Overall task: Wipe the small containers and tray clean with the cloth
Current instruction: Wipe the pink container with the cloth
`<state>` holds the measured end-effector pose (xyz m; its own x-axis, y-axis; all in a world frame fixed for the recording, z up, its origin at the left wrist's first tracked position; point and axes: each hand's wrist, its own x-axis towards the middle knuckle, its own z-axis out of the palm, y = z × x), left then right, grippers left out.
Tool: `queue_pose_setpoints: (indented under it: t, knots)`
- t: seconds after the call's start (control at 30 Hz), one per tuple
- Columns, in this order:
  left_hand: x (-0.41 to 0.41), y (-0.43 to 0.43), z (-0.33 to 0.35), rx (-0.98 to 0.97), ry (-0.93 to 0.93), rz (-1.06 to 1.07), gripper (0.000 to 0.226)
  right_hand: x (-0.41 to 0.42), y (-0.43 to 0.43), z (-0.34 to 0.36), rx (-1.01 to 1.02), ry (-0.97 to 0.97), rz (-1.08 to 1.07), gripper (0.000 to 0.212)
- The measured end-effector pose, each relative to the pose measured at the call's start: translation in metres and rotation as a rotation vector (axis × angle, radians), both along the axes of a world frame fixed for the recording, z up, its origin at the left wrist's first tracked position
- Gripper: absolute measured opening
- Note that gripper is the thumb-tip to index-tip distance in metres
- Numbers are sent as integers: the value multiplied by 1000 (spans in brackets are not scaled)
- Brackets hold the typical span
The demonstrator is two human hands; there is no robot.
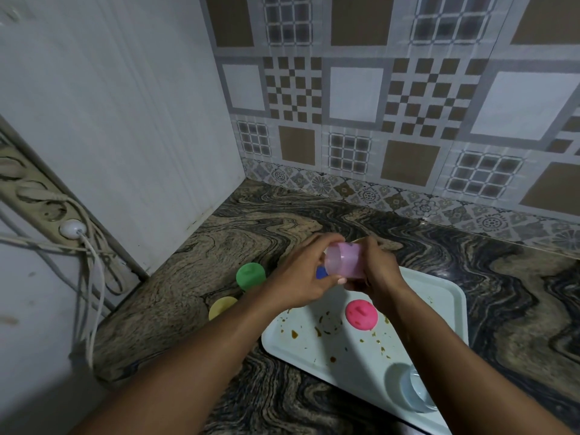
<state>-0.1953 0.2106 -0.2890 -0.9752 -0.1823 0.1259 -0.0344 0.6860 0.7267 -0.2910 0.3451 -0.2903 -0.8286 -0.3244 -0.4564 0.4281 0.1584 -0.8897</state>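
Observation:
Both hands hold a small translucent pink container [343,259] on its side above the far end of the white tray [439,296]. My left hand [301,274] grips its open end; my right hand [373,271] curls round its base. A yellowish scrap, perhaps the cloth [361,239], peeks above my right hand. The tray carries brown smears and a pink lid [361,313]. A green-lidded container [250,275] and a yellow-lidded one [222,306] stand on the counter left of the tray. Something blue [320,272] shows between my hands.
A clear small container [416,390] sits at the tray's near right corner. The marbled counter [219,240] meets a white side panel on the left and a tiled wall behind. A power strip with white cables [72,230] hangs at the left.

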Motion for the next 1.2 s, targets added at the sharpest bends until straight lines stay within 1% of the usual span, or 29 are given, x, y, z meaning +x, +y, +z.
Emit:
queue_pose_setpoints:
  t: [0.03,0.07,0.13,0.2,0.23,0.27,0.37,0.4,0.43,0.5,0.53,0.6,0.67,0.7,0.73,0.77,0.8,0.87,0.9,0.93,0.97,1.0,1.03,1.07,1.1,1.13,1.2]
  knots:
    - [1,-1,1,30,-4,-3,66,1,0,2,-8,-37,6,39]
    - [2,-2,2,111,-26,17,67,2,0,3,-8,-46,7,38]
    - [2,-3,4,289,-86,86,66,5,-3,4,16,4,-10,38]
    - [4,-7,3,357,-81,106,56,9,-7,5,35,88,-22,40]
    - [5,-8,4,361,-71,95,52,10,-9,5,38,106,-21,40]
    - [7,-11,4,324,-57,75,54,10,-11,6,39,102,-14,40]
    - [13,-21,6,68,5,-26,67,14,-16,11,14,-17,21,39]
    - [14,-23,7,56,11,-34,68,15,-17,12,9,-47,27,39]
    - [15,-25,10,94,-5,-20,69,17,-19,15,11,-48,21,38]
    - [17,-28,14,234,-77,53,73,21,-23,19,30,21,-14,37]
    - [16,-29,15,278,-93,75,70,22,-26,21,43,76,-30,38]
    - [18,-32,17,255,-53,58,56,24,-32,24,56,138,-34,37]
    - [20,-36,21,62,22,-15,60,24,-35,24,48,94,-5,34]
    - [21,-39,21,-52,53,-48,64,24,-36,24,39,41,12,34]
    - [21,-43,20,-118,78,-67,67,25,-37,24,25,-14,24,33]
    - [22,-45,19,-123,68,-75,70,26,-38,24,15,-46,22,32]
    - [22,-48,18,-70,29,-66,75,26,-39,23,12,-49,7,31]
    - [21,-49,16,179,-71,-5,80,26,-43,20,41,47,-33,31]
    - [20,-49,14,258,-82,21,76,26,-45,19,64,123,-43,33]
    - [19,-48,14,270,-70,31,69,25,-47,17,84,187,-41,34]
    - [20,-47,13,217,-49,30,63,25,-49,16,94,221,-36,35]
    - [20,-47,13,113,-16,14,61,25,-50,15,94,205,-33,35]
    - [22,-48,12,-29,11,-19,63,23,-50,15,81,133,-26,35]
    - [23,-49,12,-163,36,-55,65,22,-50,16,64,27,-8,34]
    - [24,-52,11,-249,53,-88,67,20,-49,16,46,-85,20,33]
    - [25,-54,9,-280,66,-112,68,19,-48,16,35,-183,54,33]
    - [24,-58,5,-223,75,-120,66,15,-49,12,18,-319,103,35]
